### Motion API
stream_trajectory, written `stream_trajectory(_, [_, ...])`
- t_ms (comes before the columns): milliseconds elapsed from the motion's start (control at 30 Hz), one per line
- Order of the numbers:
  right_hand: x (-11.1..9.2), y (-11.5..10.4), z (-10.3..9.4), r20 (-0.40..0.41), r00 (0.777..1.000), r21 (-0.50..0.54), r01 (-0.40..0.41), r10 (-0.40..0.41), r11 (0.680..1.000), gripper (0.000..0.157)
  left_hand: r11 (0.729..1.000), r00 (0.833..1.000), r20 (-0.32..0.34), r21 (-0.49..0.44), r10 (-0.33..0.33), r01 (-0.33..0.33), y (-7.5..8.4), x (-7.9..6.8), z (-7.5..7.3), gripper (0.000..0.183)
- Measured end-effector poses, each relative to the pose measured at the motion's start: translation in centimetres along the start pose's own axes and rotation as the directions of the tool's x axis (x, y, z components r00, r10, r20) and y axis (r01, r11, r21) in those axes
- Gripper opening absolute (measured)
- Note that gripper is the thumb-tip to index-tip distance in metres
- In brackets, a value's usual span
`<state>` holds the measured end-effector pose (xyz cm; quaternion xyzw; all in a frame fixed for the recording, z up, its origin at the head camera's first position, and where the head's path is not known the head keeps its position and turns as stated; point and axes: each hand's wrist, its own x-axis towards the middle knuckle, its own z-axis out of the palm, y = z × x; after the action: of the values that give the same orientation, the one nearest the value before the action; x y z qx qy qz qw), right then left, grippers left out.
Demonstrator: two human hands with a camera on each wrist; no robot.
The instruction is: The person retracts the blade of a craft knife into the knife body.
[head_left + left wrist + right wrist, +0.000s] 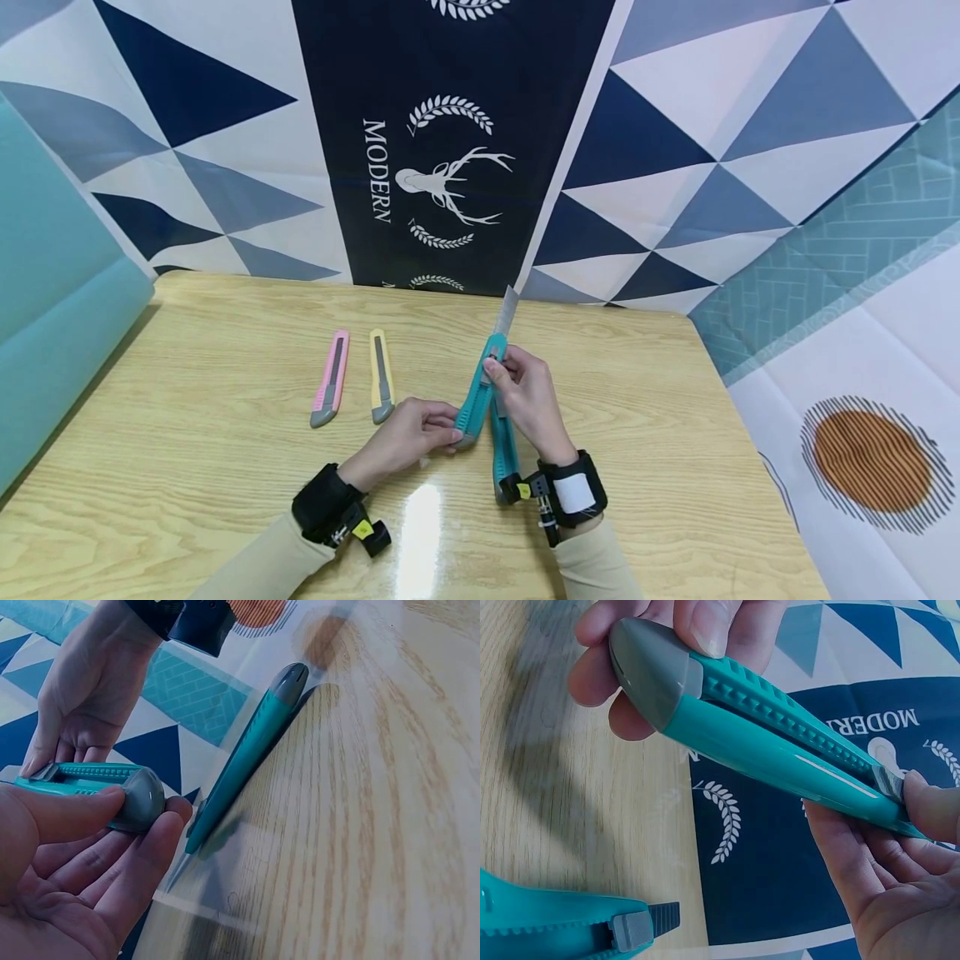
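Observation:
A teal utility knife (474,403) is held between both hands over the table, its long blade (507,310) out and pointing towards the back. My left hand (408,433) pinches the grey end cap (144,801) between thumb and fingers. Farther up the body, my right hand (531,398) grips the knife, with the thumb at the grey slider (889,782). A second teal utility knife (504,450) lies on the table beneath, partly covered by the right hand and its wrist camera.
To the left of the hands lie a pink utility knife (331,377) and a yellow utility knife (381,375), side by side. The wooden table (225,500) ends at the back against a patterned cloth (450,183). A teal padded panel (60,292) borders its left side.

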<state>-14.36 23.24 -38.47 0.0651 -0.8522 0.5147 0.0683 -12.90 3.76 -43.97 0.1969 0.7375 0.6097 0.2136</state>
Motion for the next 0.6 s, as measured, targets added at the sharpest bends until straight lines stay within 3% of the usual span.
stream_trajectory(367, [0.0,-0.17,-0.05,0.062,0.998,0.034,0.019,-0.021,0.999,0.013,1.0,1.0,-0.01,0.005,0.013,-0.013,-0.03,0.05,-0.2,0.028])
stream_trajectory(600, [0.11,0.03,0.16,0.004,1.0,0.011,-0.001,0.001,1.0,0.023,0.999,0.998,-0.055,0.043,0.03,-0.028,0.38,-0.07,-0.17,0.032])
